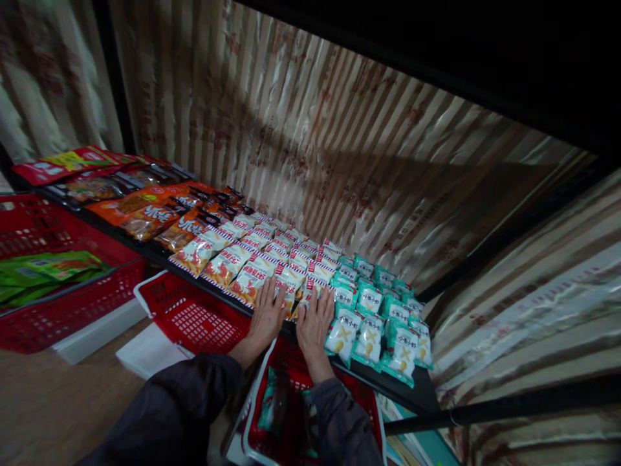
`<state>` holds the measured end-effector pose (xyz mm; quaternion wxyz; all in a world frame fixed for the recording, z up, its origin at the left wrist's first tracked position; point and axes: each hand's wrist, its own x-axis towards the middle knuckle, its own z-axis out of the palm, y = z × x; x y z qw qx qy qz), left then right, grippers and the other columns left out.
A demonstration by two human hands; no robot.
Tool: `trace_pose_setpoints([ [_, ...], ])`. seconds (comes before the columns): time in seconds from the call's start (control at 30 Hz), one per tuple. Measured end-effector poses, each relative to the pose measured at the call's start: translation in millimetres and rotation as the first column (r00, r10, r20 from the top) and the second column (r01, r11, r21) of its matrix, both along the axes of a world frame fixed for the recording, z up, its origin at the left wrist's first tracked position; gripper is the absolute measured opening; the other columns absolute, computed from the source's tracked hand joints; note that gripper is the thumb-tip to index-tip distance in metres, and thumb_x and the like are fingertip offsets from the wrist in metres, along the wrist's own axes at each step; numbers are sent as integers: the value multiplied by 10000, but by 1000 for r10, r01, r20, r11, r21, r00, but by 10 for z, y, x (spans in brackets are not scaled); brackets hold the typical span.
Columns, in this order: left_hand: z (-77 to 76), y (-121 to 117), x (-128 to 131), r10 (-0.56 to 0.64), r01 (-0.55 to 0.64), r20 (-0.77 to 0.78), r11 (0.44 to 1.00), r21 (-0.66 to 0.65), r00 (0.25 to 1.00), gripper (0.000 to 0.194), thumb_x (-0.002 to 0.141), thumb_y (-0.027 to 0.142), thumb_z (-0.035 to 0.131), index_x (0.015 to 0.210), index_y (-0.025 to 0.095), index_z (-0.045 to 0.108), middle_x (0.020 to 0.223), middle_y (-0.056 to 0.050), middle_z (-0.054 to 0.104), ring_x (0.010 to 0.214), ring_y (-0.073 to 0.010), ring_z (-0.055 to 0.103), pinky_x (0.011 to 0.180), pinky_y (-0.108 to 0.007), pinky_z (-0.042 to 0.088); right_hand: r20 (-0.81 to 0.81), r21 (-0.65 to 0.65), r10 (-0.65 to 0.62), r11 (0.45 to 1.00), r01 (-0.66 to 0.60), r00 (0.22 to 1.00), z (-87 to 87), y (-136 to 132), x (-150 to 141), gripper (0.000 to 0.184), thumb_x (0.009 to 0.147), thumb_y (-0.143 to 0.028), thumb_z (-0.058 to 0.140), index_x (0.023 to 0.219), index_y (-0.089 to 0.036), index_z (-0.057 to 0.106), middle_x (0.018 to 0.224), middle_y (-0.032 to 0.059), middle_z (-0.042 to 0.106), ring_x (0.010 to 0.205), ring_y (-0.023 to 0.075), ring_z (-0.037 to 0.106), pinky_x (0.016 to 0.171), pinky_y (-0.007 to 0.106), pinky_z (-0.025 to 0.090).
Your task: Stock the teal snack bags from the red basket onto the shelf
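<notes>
Rows of white snack bags (pixel 231 262) with red and blue striped edges lie on a dark shelf (pixel 383 383). My left hand (pixel 266 317) rests on the front bags of these rows, palm down, fingers stretched out. Just to its right, my right hand (pixel 315 323) lies flat in the same way, on the last white bags at the front edge. Teal and white snack bags (pixel 371 336) stand in rows right beside my right hand. Neither hand grips anything that shows. My palms hide parts of the bags under them.
Orange snack bags (pixel 150 217) and a red bag (pixel 72 162) fill the shelf's left end. Below are a red basket with green bags (pixel 48 266), a red basket (pixel 194 317), and another red basket (pixel 381 421) with a few packs. A corrugated wall (pixel 272 123) stands behind.
</notes>
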<state>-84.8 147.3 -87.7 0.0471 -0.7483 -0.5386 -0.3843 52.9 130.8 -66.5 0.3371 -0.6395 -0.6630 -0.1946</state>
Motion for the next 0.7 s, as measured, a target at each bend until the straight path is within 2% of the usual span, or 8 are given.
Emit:
trace_pose_setpoints([
  [0.17, -31, -18, 10, -24, 24, 16, 999, 28, 1000, 531, 940, 269, 437, 1444, 109, 383, 1569, -205, 230, 1484, -320, 51, 1150, -558, 243, 3, -28, 87, 996, -87, 996, -63, -215, -103, 542, 983, -316, 334, 1492, -132, 301, 1599, 185, 158, 1488, 310, 32, 1115, 589, 258],
  [0.33, 58, -18, -99, -29, 26, 59, 998, 58, 998, 473, 964, 224, 349, 1414, 101, 423, 1546, -176, 312, 1492, -271, 44, 1167, -536, 227, -58, -44, 283, 957, -286, 957, -155, -392, -383, 555, 992, -225, 272, 1533, -175, 160, 1622, 141, 77, 1498, 274, 24, 1139, 563, 272],
  [0.53, 209, -16, -336, 142, -143, 52, 990, 15, 989, 450, 926, 213, 417, 1357, 137, 521, 1554, -170, 294, 1484, -342, 35, 1145, -611, 194, -213, -45, 290, 951, -306, 933, -228, -157, -599, 563, 987, -203, 238, 1538, -195, 125, 1624, 139, 51, 1500, 274, 17, 1133, 598, 272],
  [0.7, 193, 28, -366, 151, -152, -15, 987, -48, 988, 464, 900, 225, 481, 1359, 194, 545, 1540, -179, 319, 1467, -380, 133, 1121, -622, 224, -256, -90, 246, 957, -277, 935, -376, 44, -669, 585, 961, -175, 292, 1531, -154, 167, 1608, 188, 111, 1495, 309, 49, 1112, 641, 266],
])
